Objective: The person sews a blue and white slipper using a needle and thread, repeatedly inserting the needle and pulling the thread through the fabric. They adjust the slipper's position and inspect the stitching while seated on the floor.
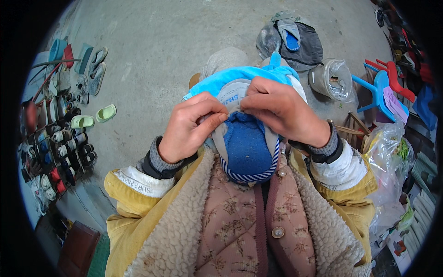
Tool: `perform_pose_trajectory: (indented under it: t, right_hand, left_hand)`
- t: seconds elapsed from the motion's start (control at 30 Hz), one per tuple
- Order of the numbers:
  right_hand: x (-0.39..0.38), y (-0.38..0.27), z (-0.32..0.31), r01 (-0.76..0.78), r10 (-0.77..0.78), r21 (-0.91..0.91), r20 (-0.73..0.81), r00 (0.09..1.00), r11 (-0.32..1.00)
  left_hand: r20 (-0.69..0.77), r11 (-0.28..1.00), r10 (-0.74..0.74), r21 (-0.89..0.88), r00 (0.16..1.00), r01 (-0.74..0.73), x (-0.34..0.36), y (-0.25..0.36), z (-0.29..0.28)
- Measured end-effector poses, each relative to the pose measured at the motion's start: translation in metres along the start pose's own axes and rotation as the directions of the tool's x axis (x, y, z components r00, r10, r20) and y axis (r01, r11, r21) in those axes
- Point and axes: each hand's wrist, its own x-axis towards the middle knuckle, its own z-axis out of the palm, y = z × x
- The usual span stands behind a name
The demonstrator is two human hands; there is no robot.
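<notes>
A grey cloth slipper (249,152) with a blue inside and a blue-and-white striped rim lies in front of my chest, its heel end toward me. My left hand (191,125) pinches the grey edge of its opening between thumb and fingers. Right beside it, my right hand (282,110) grips the same edge, fingers curled and fingertips partly hidden. Between the hands shows the slipper's grey upper with blue lettering. Light blue cloth (249,73) spreads across my lap under the slipper. Whether a needle or thread is between my fingers is too small to tell.
A similar blue-lined slipper (291,40) rests on a dark grey bag (308,53) ahead. Nearby stand a plastic-lined bucket (323,76), a blue stool (381,87) and a red stool (400,81). Shoes (67,150) crowd a rack at left, with green slippers (106,113) beside it.
</notes>
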Motion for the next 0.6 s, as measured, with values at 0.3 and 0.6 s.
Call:
perform_pose_trajectory:
  t: [0.3, 0.6]
  right_hand:
    - [0.009, 0.013, -0.007, 0.025, -0.039, 0.126, 0.111, 0.993, 0.992]
    - [0.009, 0.022, -0.003, -0.005, -0.028, 0.235, 0.133, 0.991, 0.972]
  left_hand:
    - [0.102, 0.979, -0.140, -0.133, 0.985, 0.153, 0.005, -0.005, 0.000]
    - [0.200, 0.888, -0.290, -0.308, 0.936, 0.341, 0.008, -0.010, 0.002]
